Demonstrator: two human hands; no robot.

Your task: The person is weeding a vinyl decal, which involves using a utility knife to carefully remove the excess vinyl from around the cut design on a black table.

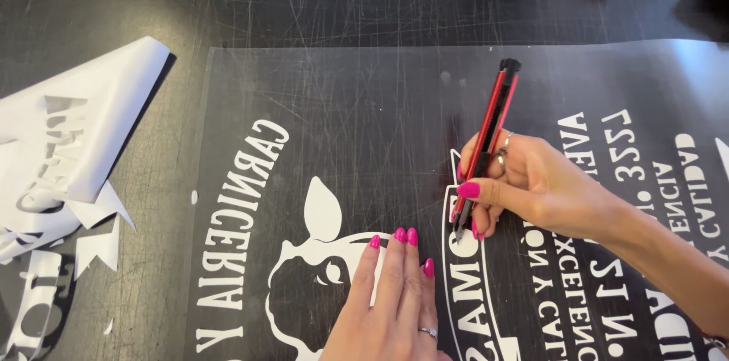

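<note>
Knife tip on vinyl sheet

Right hand (531, 182) fingers clamped around red-black craft knife (487, 141), blade tip at white lettering on the vinyl sheet (364, 118) below the fingertips. Left hand (391, 300) flat, fingers together, pressing sheet just beside tip.

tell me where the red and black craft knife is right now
In the head view, the craft knife is right of centre, gripped in the right hand, tip down on the clear sheet.
</note>
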